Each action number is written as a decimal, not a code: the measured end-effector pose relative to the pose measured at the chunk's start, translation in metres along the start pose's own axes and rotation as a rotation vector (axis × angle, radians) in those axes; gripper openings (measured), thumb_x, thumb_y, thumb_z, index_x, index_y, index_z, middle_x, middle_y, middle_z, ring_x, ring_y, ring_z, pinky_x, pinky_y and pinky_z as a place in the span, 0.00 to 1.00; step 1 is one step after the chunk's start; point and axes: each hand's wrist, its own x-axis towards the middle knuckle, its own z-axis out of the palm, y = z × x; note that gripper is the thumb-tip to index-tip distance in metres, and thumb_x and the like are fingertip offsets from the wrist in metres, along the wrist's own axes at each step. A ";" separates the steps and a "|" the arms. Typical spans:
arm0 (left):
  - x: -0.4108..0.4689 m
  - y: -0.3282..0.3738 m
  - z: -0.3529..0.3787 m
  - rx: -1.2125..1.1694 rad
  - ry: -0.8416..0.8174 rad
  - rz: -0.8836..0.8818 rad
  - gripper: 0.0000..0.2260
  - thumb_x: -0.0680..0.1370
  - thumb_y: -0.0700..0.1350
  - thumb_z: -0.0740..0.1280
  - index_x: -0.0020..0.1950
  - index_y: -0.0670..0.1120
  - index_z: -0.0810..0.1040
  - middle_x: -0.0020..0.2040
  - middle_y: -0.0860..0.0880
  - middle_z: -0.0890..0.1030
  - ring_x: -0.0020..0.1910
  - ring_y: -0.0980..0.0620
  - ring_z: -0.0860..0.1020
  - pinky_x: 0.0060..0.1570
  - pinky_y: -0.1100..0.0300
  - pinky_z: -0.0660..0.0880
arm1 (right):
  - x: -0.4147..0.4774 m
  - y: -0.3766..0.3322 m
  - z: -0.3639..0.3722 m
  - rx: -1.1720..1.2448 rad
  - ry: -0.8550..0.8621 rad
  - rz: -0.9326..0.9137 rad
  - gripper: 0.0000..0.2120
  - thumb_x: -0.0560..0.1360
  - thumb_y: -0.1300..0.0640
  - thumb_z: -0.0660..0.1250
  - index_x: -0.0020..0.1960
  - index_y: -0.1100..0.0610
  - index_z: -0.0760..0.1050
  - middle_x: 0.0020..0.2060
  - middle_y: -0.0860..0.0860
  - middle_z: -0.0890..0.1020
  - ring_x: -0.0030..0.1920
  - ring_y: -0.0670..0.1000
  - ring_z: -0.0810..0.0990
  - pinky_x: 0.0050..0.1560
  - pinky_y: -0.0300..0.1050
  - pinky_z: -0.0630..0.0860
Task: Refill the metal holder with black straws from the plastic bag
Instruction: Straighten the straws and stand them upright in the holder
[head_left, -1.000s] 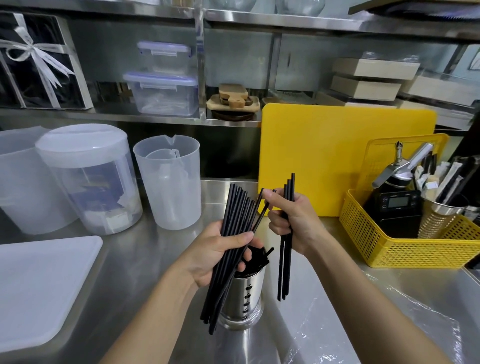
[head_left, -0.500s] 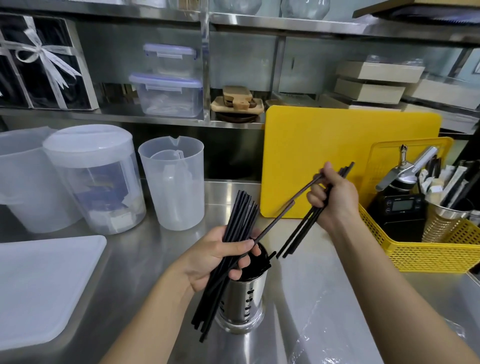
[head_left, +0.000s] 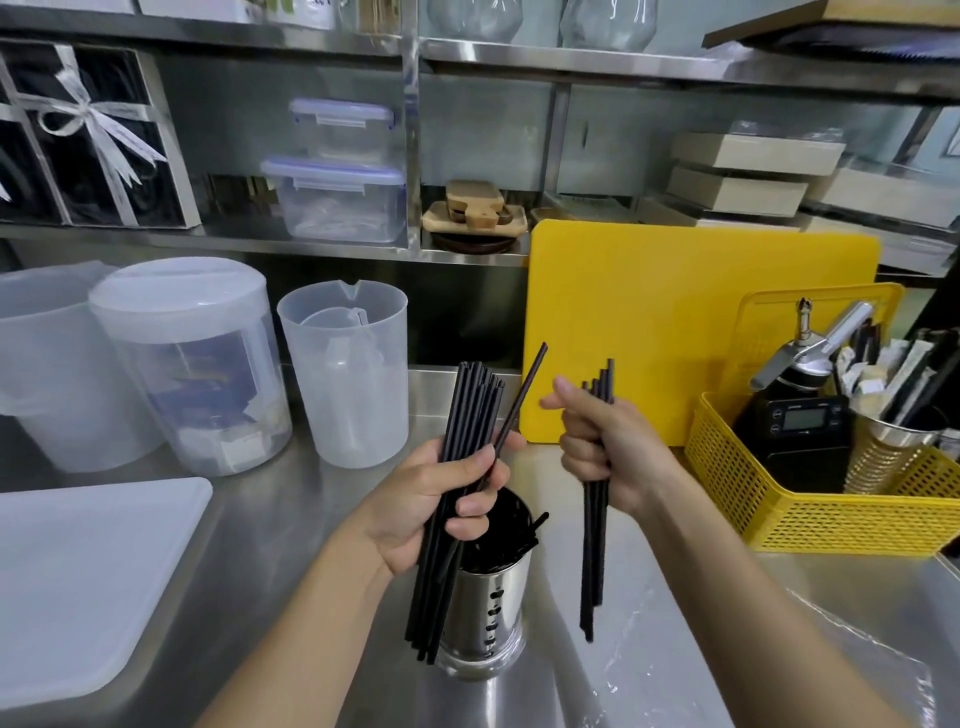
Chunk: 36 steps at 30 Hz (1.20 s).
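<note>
Above the worktop's near middle: left hand (head_left: 441, 499) clenched around a thick bundle of black straws (head_left: 462, 467), right hand (head_left: 605, 449) gripping a few more beside the metal holder (head_left: 491, 613). Probably light, slick, springy; best pinched mid-length.

A stainless steel tabletop (head_left: 291, 525) carries a perforated metal holder (head_left: 488, 608) near the front, a clear plastic bag (head_left: 810, 654) to its right, a yellow basket (head_left: 810, 519) further right, a white board (head_left: 78, 571) at left, and translucent pitchers (head_left: 345, 374) behind.
</note>
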 end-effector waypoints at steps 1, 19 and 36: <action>0.001 0.000 0.000 -0.011 0.010 0.005 0.09 0.74 0.39 0.64 0.52 0.39 0.78 0.33 0.47 0.75 0.22 0.58 0.67 0.18 0.69 0.63 | -0.003 0.001 0.007 -0.035 -0.064 0.007 0.14 0.66 0.50 0.70 0.44 0.60 0.75 0.22 0.46 0.57 0.18 0.42 0.54 0.21 0.36 0.47; -0.004 0.003 0.005 0.096 -0.018 -0.047 0.13 0.74 0.40 0.62 0.57 0.39 0.76 0.49 0.40 0.84 0.35 0.52 0.81 0.30 0.61 0.78 | -0.008 0.009 0.031 -0.199 -0.078 -0.049 0.10 0.70 0.60 0.71 0.31 0.58 0.74 0.21 0.50 0.76 0.17 0.44 0.63 0.18 0.35 0.53; -0.004 -0.004 0.001 -0.023 -0.044 -0.072 0.12 0.73 0.38 0.64 0.54 0.40 0.79 0.46 0.40 0.82 0.30 0.54 0.76 0.24 0.64 0.72 | -0.007 0.016 0.028 -0.117 -0.051 -0.061 0.11 0.69 0.54 0.71 0.38 0.61 0.72 0.22 0.50 0.71 0.17 0.44 0.58 0.18 0.34 0.52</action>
